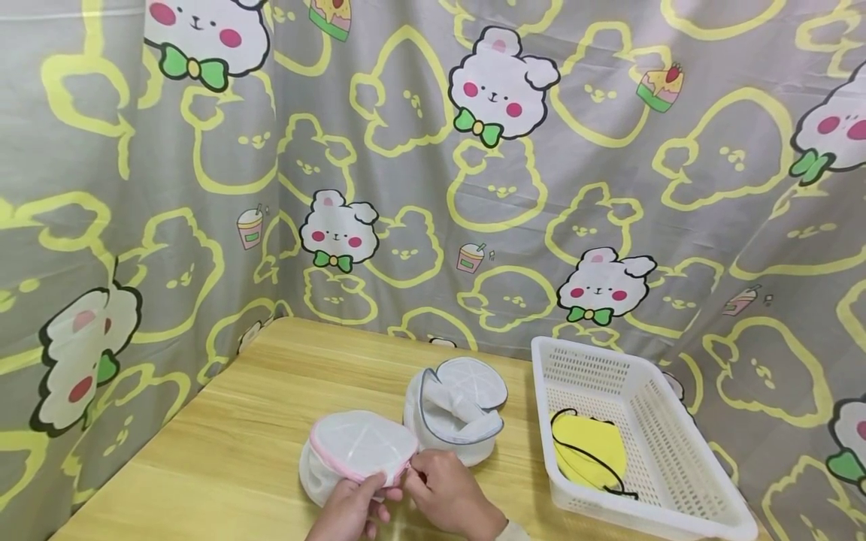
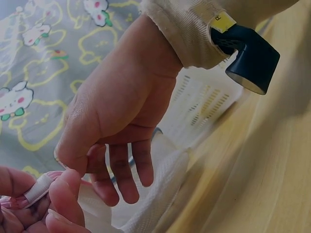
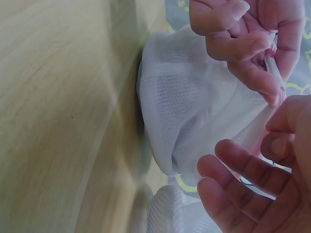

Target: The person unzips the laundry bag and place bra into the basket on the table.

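Observation:
A white mesh laundry bag [image 1: 365, 445] with a pink zipper edge [image 1: 325, 455] stands on the table, its round lid on top. My left hand [image 1: 353, 508] pinches the near rim of this bag; in the left wrist view the fingers [image 2: 64, 194] hold the pink edge by a pale tab. Right beside it, my right hand [image 1: 449, 490] pinches the same edge at the bag's right side between thumb and forefinger, its other fingers [image 3: 233, 194] loose. Whatever small part sits between those fingertips is hidden. Behind the right hand stands a second mesh bag [image 1: 433, 436] with blue-grey trim, lid folded back.
At the right of the wooden table [image 1: 237, 421] stands a white plastic basket [image 1: 659, 421] holding a yellow pouch [image 1: 595, 447] with black cord. A grey patterned curtain [image 1: 419, 173] hangs behind and along the sides of the table.

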Available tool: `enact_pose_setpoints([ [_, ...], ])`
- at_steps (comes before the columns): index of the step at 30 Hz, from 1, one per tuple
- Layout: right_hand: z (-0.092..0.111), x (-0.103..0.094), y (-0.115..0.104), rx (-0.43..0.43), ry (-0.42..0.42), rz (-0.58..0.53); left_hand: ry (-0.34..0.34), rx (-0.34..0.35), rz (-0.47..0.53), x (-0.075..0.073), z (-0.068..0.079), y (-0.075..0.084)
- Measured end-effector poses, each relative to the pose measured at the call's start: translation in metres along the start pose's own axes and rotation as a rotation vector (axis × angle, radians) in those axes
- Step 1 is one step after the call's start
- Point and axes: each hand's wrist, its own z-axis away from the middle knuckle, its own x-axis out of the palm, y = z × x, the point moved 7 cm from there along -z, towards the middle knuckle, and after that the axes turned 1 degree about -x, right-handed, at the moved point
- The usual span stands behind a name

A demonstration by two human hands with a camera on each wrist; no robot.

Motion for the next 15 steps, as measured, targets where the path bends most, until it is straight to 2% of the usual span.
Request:
enact_pose_setpoints([
  [15, 0.0002, -0.0038, -0.0002, -0.003, 0.02, -0.005, -0.012, -0.013, 0.012, -0.0004, 0.0026, -0.0016],
])
